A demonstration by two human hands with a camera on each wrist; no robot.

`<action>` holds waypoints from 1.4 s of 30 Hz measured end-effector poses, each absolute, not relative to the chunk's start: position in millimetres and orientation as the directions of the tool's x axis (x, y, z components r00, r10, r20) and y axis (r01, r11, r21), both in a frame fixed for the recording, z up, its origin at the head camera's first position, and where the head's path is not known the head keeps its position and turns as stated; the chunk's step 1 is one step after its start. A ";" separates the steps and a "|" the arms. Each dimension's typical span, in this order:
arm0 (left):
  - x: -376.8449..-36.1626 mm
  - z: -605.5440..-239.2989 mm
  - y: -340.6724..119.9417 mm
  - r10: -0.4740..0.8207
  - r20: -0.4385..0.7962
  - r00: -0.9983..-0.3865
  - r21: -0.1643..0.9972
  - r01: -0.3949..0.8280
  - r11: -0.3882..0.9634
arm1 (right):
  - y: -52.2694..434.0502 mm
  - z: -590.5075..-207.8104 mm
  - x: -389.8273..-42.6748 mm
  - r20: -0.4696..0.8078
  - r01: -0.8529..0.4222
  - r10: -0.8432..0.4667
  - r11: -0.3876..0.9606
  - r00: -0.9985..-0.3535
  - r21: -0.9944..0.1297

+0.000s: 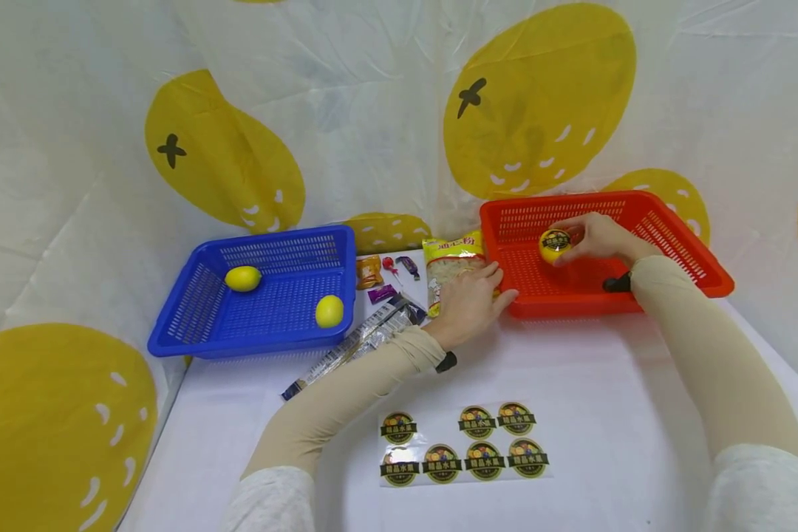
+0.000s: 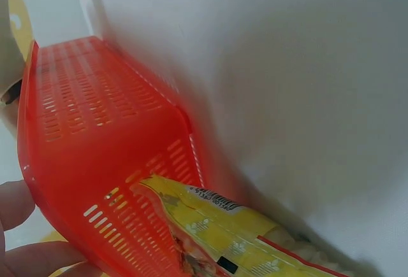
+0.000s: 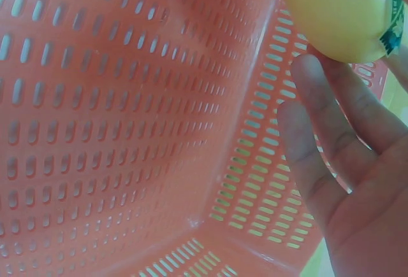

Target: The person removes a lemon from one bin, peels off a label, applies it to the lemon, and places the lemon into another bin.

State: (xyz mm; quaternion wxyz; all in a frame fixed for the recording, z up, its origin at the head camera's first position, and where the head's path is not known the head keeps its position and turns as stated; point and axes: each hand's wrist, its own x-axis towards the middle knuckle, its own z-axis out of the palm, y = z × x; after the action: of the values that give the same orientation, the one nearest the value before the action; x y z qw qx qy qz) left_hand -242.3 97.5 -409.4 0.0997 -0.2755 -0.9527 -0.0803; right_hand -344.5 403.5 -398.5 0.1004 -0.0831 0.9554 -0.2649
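Nearest the viewer, a sheet of seven round fruit stickers [image 1: 464,443] lies flat on the white tabletop [image 1: 612,384]. Two sleeved arms reach away from it.

Further on, the left hand [image 1: 468,304] rests with relaxed fingers against the near left corner of a red basket [image 1: 698,262], seemingly steadying it; it grips nothing. Just beside that hand lie a yellow snack bag [image 1: 448,262] and, to the left, a long silver packet [image 1: 355,346] and a few small sweets [image 1: 392,277].

Inside the red basket, the right hand [image 1: 595,238] holds a lemon [image 1: 554,244] at its fingertips; a sticker faces up on the fruit. In the right wrist view the fingers [image 3: 319,137] look fairly straight under the lemon, which sits above the basket floor, so whether it already touches the floor cannot be told.

Well to the left stands a blue basket [image 1: 193,325] with two plain lemons [image 1: 242,278], apart from each other.

Judging from this, the labelled lemon is being set down in the red basket. The next move calls for letting go gently so it does not roll, then reaching for an unlabelled lemon and a fresh sticker.
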 end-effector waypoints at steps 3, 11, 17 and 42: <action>-242.5 -409.6 96.8 0.512 0.246 -0.823 0.098 0.547 0.831 | 402.8 -398.8 -344.3 -0.160 -0.101 -0.213 0.848 -0.964 -0.520; -241.5 -409.9 95.9 0.514 0.264 -0.816 0.101 0.553 0.827 | 402.4 -400.7 -343.8 -0.171 -0.134 -0.241 0.870 -0.955 -0.474; -240.7 -410.0 95.6 0.522 0.273 -0.808 0.086 0.561 0.823 | 400.9 -402.3 -343.3 -0.172 -0.197 -0.287 0.892 -0.942 -0.407; -236.5 -412.1 92.3 0.532 0.242 -0.811 0.099 0.566 0.818 | 405.9 -401.1 -334.7 -0.223 -0.125 -0.240 0.893 -0.945 -0.431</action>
State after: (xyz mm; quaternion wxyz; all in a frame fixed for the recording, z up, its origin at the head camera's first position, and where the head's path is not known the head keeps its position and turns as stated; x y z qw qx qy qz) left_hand -236.5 92.3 -412.1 0.1020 -0.2897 -0.9480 -0.0832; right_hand -334.7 405.9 -401.1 0.1362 -0.0947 0.9634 -0.2105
